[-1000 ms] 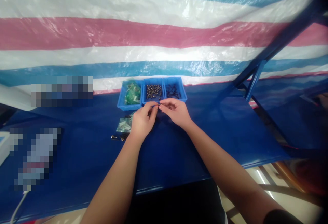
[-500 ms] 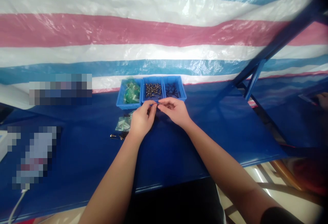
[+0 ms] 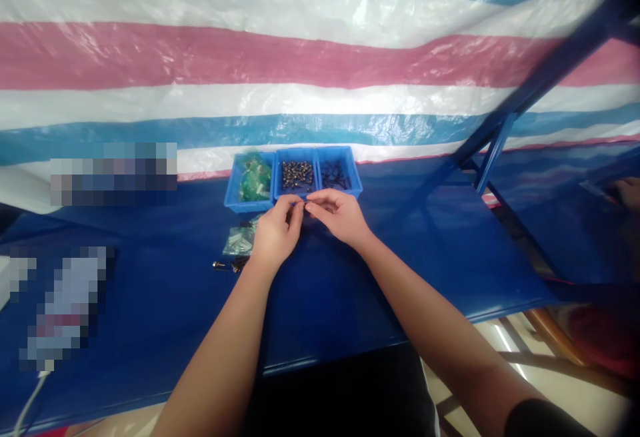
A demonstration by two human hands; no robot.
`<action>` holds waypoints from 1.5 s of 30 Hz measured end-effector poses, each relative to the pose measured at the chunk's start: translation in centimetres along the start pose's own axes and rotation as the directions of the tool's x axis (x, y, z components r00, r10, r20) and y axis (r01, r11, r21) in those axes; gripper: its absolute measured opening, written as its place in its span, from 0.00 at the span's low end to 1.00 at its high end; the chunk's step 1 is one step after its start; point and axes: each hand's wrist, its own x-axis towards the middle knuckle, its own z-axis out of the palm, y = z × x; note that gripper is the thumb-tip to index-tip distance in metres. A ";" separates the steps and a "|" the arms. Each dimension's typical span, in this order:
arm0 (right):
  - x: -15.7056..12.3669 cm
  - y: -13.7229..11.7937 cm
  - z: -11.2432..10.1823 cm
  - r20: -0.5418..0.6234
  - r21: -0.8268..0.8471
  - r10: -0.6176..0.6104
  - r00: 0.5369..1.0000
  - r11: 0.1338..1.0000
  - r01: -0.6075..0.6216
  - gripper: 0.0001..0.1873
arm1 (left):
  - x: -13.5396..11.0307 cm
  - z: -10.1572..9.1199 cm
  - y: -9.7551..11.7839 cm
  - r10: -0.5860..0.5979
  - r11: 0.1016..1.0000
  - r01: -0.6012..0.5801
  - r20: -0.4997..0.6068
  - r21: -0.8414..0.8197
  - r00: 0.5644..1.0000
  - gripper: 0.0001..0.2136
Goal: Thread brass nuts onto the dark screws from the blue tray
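My left hand point(image 3: 277, 229) and my right hand point(image 3: 339, 216) meet at the fingertips, just in front of the blue bins. Both are closed in a pinch; whatever sits between the fingers is too small and hidden to name. Behind them, the middle bin point(image 3: 294, 194) holds many small brass-coloured metal parts point(image 3: 298, 175). Dark, thin screw-like pieces point(image 3: 334, 175) lie in the right bin point(image 3: 354, 180). In the left bin point(image 3: 235, 204) is green and clear plastic wrapping point(image 3: 255, 179). Partly behind my left hand is a clear bag of pale pieces point(image 3: 239, 241).
Small dark and brass parts point(image 3: 239, 264) lie left of my left wrist on the blue table point(image 3: 165, 290). A blurred-out device with a white cable point(image 3: 31, 400) is at the left. A blue metal frame point(image 3: 493, 150) rises at the right, and another person's hand point(image 3: 629, 192) shows beyond it.
The view has shifted very slightly. My hands stay together at the fingertips, with the right fingers now a little closer to the left ones.
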 end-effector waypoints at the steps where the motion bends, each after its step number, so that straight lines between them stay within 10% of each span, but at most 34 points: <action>1: 0.0 0.0 0.0 0.004 0.018 0.005 1.000 1.000 -0.005 0.15 | 0.0 0.0 0.0 -0.002 1.000 0.002 -0.001 0.000 1.000 0.11; 45: -0.1 -0.5 0.0 0.013 0.058 -0.007 1.000 0.998 0.006 0.16 | 0.2 -0.2 -0.3 0.024 0.999 -0.022 0.025 -0.048 0.999 0.12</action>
